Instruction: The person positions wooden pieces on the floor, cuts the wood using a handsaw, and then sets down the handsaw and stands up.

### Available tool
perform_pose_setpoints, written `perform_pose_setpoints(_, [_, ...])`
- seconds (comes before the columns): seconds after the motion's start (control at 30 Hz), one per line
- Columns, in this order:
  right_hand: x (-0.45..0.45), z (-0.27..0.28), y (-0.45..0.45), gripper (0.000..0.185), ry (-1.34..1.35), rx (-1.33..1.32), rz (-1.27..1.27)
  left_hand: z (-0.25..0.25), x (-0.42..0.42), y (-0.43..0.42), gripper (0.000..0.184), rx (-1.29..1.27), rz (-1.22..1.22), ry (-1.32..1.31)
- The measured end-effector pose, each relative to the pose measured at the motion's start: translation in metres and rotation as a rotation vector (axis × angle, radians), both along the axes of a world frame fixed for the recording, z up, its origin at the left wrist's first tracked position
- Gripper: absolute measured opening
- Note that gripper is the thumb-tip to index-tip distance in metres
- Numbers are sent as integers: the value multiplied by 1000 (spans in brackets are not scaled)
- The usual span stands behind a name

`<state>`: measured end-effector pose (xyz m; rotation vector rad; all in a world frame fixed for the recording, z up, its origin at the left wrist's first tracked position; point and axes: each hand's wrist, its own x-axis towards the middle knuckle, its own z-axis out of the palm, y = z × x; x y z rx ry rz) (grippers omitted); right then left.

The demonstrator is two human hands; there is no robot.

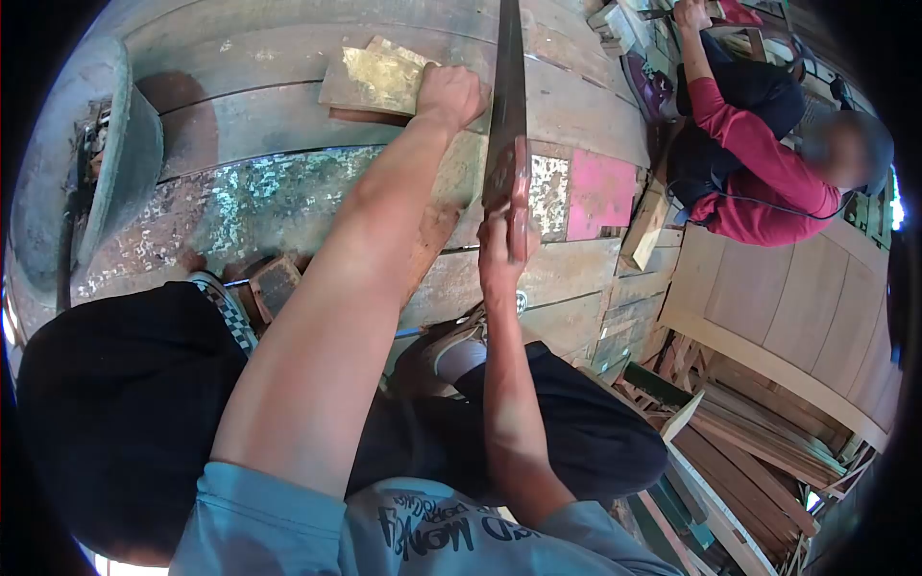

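My right hand [506,248] is wrapped around the red handle of a handsaw [507,96]. The saw's long blade points away from me, up to the top of the view. To its left, my left hand [451,96] is closed and presses down at the right end of a short wooden board [370,79] with a yellowish patch. The fingertips of that hand are hidden. Under my left forearm lies another brown piece of wood [432,245], partly covered by the arm. Whether the blade touches any wood cannot be made out.
A grey tub [144,144] with debris stands at the left. A small wood block [276,286] lies by my foot. At the upper right a person in a red top [744,144] sits close by. Wood strips [759,432] are stacked at the lower right, below a panelled surface [783,302].
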<state>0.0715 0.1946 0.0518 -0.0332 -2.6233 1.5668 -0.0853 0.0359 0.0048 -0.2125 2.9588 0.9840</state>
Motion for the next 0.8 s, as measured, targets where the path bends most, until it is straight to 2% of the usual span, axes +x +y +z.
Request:
perform_pose_setpoints(0.1, [7,7,-1,11,32,19,6,-3,-4,1,42,-15,-3,27])
perform_pose_setpoints(0.2, [-11,2,6,13,-126,-124,-35,-5,-2,0,42,-25,-7,5])
perform_pose_setpoints(0.3, [-6,8,4,14,-47,1,11,0,0,1,43,-27,-23,-11])
perform_pose_setpoints(0.53, [-9,3,2,13,-72,-106,-30,-3,-2,2,44,-30,-3,-14])
perform_pose_setpoints(0.7, [5,12,-1,13,-47,-18,-26,-3,-5,0,43,-26,-9,0])
perform_pose_setpoints(0.77, [8,11,-2,14,-60,-96,-45,1,-4,1,43,-46,-8,-19])
perform_pose_setpoints(0.8, [1,10,-3,15,-37,23,-48,0,-4,0,43,-36,-18,-1])
